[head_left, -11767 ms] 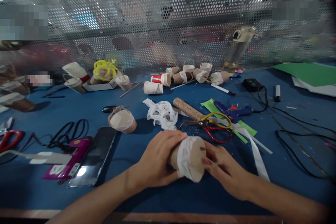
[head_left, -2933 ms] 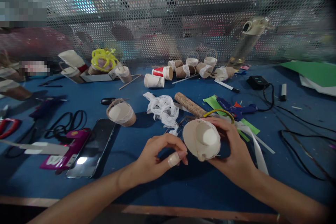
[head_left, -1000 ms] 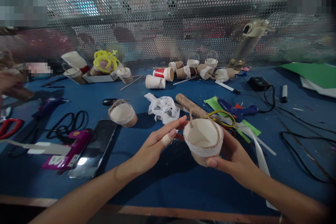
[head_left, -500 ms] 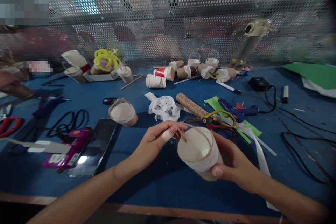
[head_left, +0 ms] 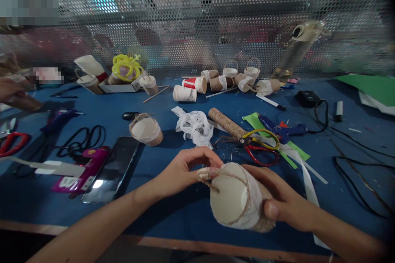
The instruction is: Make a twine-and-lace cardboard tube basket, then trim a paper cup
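at the far left another person's hand [head_left: 11, 91] rests by a brown cup; near the table edge on that side lie red-handled scissors [head_left: 16, 144], then a blue glue gun [head_left: 60, 120]; next come a purple case [head_left: 80, 180] and a phone [head_left: 113, 168], pushed aside, it seems, to leave elbow room; a small basket [head_left: 145, 130] stands upright beyond the phone, out of the way of the arms.

the left hand [head_left: 188, 168] comes in with its taped thumb and fingers close together at the twine handle [head_left: 231, 174]; the thumb touches the twine, perhaps to hold the loop off the opening, though i cannot tell whether it is pinched; behind that hand sits a heap of white lace [head_left: 194, 126].

the cup [head_left: 230, 201] is between the two hands, tilted, mouth towards the left hand and the wearer, likely so the inside shows; past it lie a roll of twine [head_left: 227, 123] and yellow-and-red scissors [head_left: 262, 156], probably kept within easy reach; the right hand [head_left: 285, 201] wraps the cup's lower body, holding it firmly and away from the lace-trimmed rim; whether the cup also rests on the blue table [head_left: 173, 218] i cannot tell; further right a white ribbon [head_left: 308, 185] trails towards the edge.
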`<state>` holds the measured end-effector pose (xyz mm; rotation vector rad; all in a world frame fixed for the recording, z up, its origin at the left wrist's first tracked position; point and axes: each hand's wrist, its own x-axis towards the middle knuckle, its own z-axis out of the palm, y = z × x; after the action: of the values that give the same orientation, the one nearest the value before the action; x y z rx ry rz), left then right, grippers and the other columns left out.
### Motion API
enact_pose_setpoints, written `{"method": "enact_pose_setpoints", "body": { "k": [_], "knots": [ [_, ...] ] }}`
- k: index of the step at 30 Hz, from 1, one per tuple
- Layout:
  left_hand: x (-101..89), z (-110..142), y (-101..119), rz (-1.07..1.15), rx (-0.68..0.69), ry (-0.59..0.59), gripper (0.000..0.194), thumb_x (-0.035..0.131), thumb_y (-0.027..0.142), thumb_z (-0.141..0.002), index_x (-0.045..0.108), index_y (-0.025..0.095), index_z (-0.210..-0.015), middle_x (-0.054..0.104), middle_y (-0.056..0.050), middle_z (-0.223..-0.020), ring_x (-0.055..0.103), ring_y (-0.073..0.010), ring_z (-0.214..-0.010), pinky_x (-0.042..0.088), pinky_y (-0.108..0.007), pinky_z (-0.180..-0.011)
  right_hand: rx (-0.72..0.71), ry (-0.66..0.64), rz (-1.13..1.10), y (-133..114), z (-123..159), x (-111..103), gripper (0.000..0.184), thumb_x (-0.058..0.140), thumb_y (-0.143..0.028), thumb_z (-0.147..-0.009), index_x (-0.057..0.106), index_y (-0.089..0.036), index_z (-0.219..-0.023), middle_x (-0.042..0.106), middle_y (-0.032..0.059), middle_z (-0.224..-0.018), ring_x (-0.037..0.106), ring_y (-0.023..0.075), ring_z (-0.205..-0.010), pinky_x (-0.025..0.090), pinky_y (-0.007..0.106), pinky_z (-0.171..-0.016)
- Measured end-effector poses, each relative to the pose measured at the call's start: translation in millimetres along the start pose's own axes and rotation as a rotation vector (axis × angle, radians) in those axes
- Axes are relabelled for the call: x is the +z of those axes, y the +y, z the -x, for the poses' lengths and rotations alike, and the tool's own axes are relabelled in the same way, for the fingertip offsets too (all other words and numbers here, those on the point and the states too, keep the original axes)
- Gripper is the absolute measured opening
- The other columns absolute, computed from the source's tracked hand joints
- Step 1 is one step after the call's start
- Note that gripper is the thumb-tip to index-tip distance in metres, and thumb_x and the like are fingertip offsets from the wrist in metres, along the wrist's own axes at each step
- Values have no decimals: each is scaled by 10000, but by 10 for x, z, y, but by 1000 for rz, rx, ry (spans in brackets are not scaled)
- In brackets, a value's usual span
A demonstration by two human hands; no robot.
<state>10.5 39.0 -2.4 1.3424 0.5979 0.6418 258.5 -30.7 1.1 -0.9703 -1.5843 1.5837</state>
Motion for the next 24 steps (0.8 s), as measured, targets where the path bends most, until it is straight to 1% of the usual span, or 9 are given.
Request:
{"method": "enact_pose_setpoints", "body": {
  "k": [2,4,7,10,13,15,18,20,24],
  "knots": [
    [-2,5,-7,10,1,-3,148,762,262,-854,723,164,-957,673,-36,-894,626,-134,-816,530,-214,-745,8,1,-35,19,11,3,650,689,-718,-747,711,-275,-1223,747,49,-899,699,253,-820,572,312,-699],
    [4,14,-8,49,12,7,132,747,247,-868,701,167,-962,655,-29,-887,621,-125,-805,532,-205,-730,10,33,-99,75,38,2,603,705,-675,-764,709,-283,-1223,757,50,-945,715,262,-888,580,322,-737],
    [8,31,8,76,86,-18,80,702,238,-904,685,175,-949,644,-35,-882,622,-124,-777,540,-209,-699,-15,131,-200,224,112,-20,541,700,-632,-797,699,-306,-1229,744,65,-1157,696,287,-1081,574,378,-852],
    [-3,44,48,-33,205,-110,103,671,268,-924,708,183,-971,684,-78,-909,650,-173,-821,556,-275,-748,11,136,-218,370,195,-65,617,622,-719,-800,692,-296,-1244,713,90,-1253,669,318,-1154,562,443,-884],
    [-15,56,94,-214,265,-219,121,640,258,-935,735,187,-956,737,-123,-909,679,-228,-855,558,-345,-808,70,136,-172,420,233,-102,655,599,-760,-783,695,-300,-1239,714,100,-1253,660,338,-1169,563,467,-878],
    [-15,66,114,-319,267,-302,154,601,238,-947,748,200,-971,758,-140,-933,696,-251,-883,558,-365,-829,93,137,-130,402,227,-108,647,630,-747,-769,702,-296,-1226,718,105,-1242,663,345,-1160,568,466,-871],
    [-7,79,116,-429,284,-406,216,563,241,-953,756,232,-1050,768,-144,-982,707,-276,-953,551,-379,-864,102,113,-89,365,203,-100,654,671,-731,-745,706,-281,-1219,732,112,-1205,677,348,-1130,576,460,-858],
    [0,82,108,-475,310,-439,231,569,241,-945,752,247,-1087,771,-140,-961,711,-281,-958,545,-379,-874,71,92,-102,365,199,-97,648,645,-741,-761,702,-293,-1225,730,104,-1211,681,338,-1125,574,454,-858],
    [8,78,95,-486,360,-447,245,614,222,-923,738,254,-1131,774,-129,-917,721,-271,-891,547,-366,-838,-1,63,-154,404,220,-113,557,562,-726,-840,682,-371,-1253,711,60,-1266,665,299,-1162,552,438,-897]
  ]
}}
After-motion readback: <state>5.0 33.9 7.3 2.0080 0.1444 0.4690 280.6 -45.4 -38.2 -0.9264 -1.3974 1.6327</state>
